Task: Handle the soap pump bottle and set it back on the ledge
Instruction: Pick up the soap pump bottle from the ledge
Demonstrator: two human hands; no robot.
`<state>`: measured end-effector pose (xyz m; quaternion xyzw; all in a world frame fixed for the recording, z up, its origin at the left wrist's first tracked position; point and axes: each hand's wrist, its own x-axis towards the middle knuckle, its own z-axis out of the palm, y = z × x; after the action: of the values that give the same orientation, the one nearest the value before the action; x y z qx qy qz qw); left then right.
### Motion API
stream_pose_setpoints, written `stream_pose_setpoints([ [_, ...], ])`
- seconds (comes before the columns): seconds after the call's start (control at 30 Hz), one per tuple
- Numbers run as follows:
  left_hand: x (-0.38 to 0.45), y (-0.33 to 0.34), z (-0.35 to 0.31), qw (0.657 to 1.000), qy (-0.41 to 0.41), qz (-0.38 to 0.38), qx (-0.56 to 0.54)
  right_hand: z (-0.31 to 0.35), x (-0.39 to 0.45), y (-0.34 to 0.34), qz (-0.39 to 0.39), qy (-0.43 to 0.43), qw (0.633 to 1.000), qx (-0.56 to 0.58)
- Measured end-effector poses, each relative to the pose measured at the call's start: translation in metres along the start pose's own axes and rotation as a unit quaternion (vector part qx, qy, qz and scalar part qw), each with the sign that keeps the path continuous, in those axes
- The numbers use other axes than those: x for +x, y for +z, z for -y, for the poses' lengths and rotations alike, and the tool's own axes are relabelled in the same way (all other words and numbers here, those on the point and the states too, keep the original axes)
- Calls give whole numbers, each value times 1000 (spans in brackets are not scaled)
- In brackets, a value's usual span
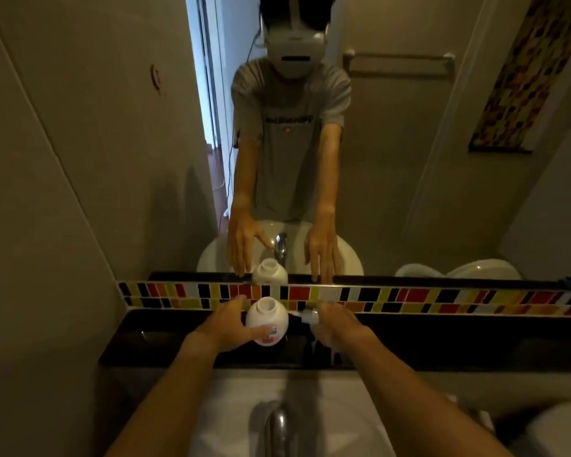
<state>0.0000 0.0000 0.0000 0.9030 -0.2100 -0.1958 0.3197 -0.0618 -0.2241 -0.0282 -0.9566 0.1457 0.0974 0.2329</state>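
The soap bottle (267,321) stood on the ledge (442,334), before the tile strip (409,296) and the mirror (393,159) above it. The left hand (226,324) lay at its left, the right hand (335,328) at its right holding the pump head (309,315). The faucet (277,427) and sink (327,407) lay nearer, below the ledge.

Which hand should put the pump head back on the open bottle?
Right, probably. The right hand seems to hold the pump head just beside the bottle, whose neck is open. The left hand is wrapped around the bottle on the black ledge, steadying it.
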Motion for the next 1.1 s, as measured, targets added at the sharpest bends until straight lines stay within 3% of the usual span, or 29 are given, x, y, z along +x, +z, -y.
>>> stream_pose_setpoints([
  [0.3,30,51,24,990,55,-99,-79,-10,21,38,-74,-4,994,-75],
  [0.53,34,46,23,992,32,-119,-13,-13,11,42,-75,4,997,4],
  [0.7,9,20,25,987,18,-156,41,-15,-17,14,-127,-51,989,53],
  [1.1,-53,0,-34,975,135,-127,121,32,-88,-31,-169,-195,963,-71],
])
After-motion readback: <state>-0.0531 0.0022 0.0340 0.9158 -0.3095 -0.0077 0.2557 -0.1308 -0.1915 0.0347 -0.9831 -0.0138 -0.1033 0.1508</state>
